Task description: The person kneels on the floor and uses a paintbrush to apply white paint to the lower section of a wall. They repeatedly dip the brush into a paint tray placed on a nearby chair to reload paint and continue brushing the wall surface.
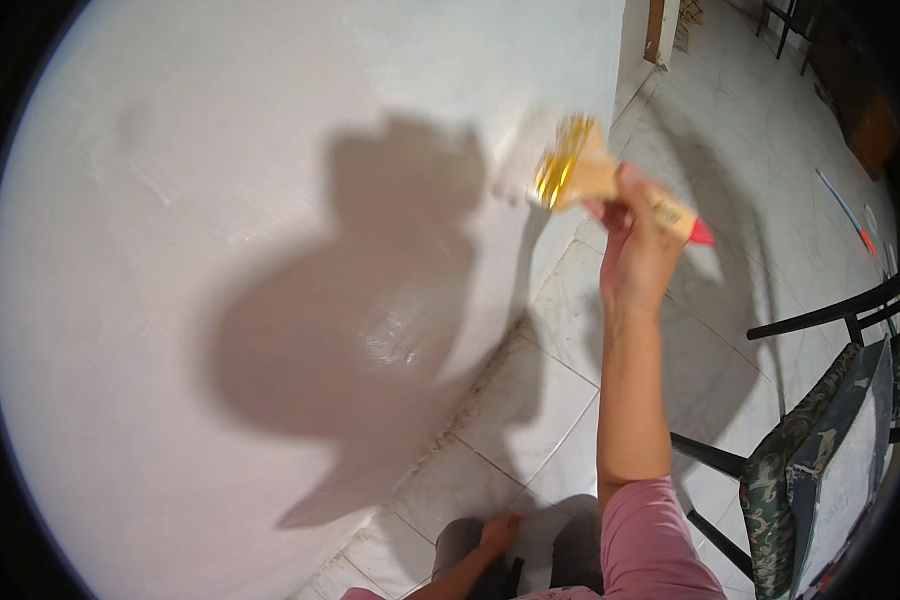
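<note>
My right hand (634, 217) grips the wooden handle of a wide flat paintbrush (592, 169) with a gold-coloured ferrule and a red handle tip. Its pale bristles are blurred and lie at or close to the white wall (270, 172); whether they touch it is hard to tell. The wall's surface shows streaks and a wet-looking shiny patch, with my shadow across it. My left hand (501, 531) is low, by my grey-clad knee, its fingers partly hidden; nothing shows in it.
A black-framed chair with a camouflage-patterned seat (769, 480) stands at the right, bearing a dark tray (802, 487) with whitish material. A blue stick with a red end (846, 210) lies on the tiled floor (562, 360). A door frame (664, 37) is at the wall's far end.
</note>
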### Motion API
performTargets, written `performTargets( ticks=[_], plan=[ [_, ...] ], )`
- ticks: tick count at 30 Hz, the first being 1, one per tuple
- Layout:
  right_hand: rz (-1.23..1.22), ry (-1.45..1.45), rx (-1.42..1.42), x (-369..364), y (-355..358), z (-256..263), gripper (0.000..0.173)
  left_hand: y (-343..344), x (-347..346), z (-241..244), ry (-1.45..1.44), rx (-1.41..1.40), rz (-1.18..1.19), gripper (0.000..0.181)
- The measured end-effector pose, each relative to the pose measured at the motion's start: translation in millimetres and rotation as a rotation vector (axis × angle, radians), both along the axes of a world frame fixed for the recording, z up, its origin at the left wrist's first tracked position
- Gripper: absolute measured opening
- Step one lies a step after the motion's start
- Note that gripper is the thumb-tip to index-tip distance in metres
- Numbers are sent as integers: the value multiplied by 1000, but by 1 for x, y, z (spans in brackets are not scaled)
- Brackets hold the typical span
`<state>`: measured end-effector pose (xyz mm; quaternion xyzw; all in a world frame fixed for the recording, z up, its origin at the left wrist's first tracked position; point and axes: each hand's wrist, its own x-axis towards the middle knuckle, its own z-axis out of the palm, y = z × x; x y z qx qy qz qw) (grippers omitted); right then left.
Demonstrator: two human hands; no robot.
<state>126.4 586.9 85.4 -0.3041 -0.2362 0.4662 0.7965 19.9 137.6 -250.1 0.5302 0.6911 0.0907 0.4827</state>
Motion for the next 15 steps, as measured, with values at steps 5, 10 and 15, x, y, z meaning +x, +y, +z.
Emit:
performTargets(
  ticks=[5, 10, 15],
  plan=[
    [179, 237, 116, 5, 33, -5, 15, 2, 8, -9, 6, 87, 79, 22],
    [199, 441, -272, -5, 14, -185, 18, 7, 27, 7, -91, 44, 76, 23],
    [112, 122, -674, 17, -32, -306, 17, 5, 35, 3, -66, 80, -80, 24]
  ],
)
